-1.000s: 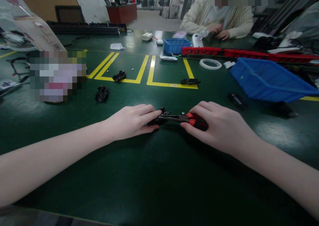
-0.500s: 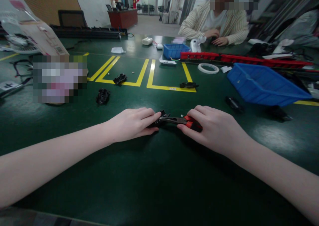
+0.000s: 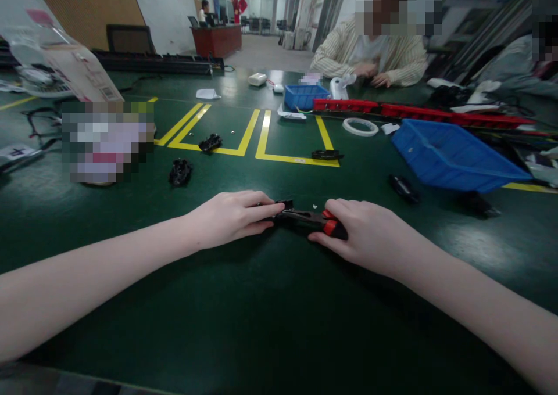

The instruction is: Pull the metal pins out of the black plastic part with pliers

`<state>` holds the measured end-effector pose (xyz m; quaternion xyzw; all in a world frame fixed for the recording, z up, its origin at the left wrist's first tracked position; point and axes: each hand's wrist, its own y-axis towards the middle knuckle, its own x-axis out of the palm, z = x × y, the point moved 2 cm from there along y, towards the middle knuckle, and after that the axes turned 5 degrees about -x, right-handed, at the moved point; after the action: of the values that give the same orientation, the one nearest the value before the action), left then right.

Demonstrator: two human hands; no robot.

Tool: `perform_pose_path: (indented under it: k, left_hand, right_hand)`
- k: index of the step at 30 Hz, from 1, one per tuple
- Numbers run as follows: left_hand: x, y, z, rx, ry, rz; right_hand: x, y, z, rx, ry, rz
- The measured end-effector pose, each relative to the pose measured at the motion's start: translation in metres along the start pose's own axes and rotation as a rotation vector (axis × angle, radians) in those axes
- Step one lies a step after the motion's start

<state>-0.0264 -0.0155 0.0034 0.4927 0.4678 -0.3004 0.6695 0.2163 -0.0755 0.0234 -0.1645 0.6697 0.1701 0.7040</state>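
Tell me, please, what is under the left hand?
One end of a small black part shows beyond the left hand, at the tip of the long-nose pliers; the hand covers the rest.

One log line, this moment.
left hand: holding black part | right hand: gripping red-handled pliers | pliers: tips at black part

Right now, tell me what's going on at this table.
A person's left hand holds a small black part over the dark green tabletop. The right hand grips metal pliers with red-and-black handles, their tips at that part; whether they pinch it is unclear. A blue plastic bin sits beyond the right hand.
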Motion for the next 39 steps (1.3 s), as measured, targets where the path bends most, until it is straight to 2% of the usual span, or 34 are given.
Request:
perform_pose_path:
  k: [4,12,14,21,29,39]
  left_hand:
    - [0.001,0.002,0.001,0.024,0.019,0.014]
    - [0.004,0.003,-0.001,0.068,0.033,0.019]
    - [0.004,0.003,-0.003,0.039,-0.010,-0.009]
    - [0.003,0.005,-0.006,-0.199,-0.234,-0.072]
    - [0.004,0.009,-0.006,-0.184,-0.248,-0.075]
    - [0.004,0.010,-0.005,-0.283,-0.337,-0.113]
  right_hand:
    - [0.000,-0.001,-0.002,0.044,0.014,-0.058]
    - [0.001,0.000,-0.004,0.070,0.021,-0.082]
    - [-0.001,0.000,-0.004,0.068,0.016,-0.092]
    - [-0.006,-0.001,-0.002,0.066,0.001,-0.098]
    - [-0.007,0.004,-0.007,0.072,-0.017,-0.123]
    - [-0.009,0.003,-0.008,0.097,0.011,-0.133]
